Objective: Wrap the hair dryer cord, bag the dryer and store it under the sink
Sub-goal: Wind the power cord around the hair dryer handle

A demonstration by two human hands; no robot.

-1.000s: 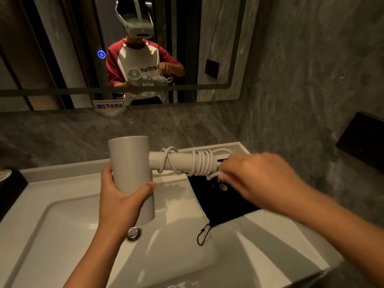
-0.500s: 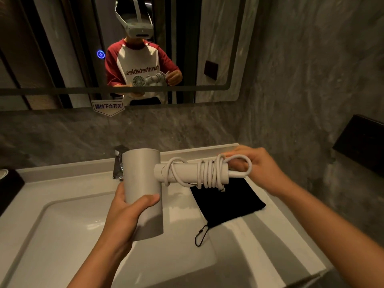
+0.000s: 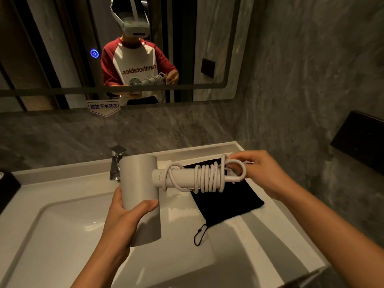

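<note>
A white hair dryer (image 3: pixel 141 183) hangs over the sink, its barrel upright and its handle pointing right. My left hand (image 3: pixel 124 217) grips the barrel from below. The white cord (image 3: pixel 205 178) is coiled several times around the handle. My right hand (image 3: pixel 259 171) pinches a loop of the cord at the handle's end. A black drawstring bag (image 3: pixel 226 200) lies flat on the counter beneath the handle, its string trailing toward the basin.
The white sink basin (image 3: pixel 62 235) fills the lower left, with a chrome faucet (image 3: pixel 116 163) behind the dryer. A dark box (image 3: pixel 8 188) sits at the left counter edge. A black wall fixture (image 3: pixel 361 140) juts out on the right. The mirror (image 3: pixel 207 38) shows a person with a headset.
My right hand wound the cord's end past the handle tip and now holds a loop there. The dryer shifted right, uncovering the faucet.
</note>
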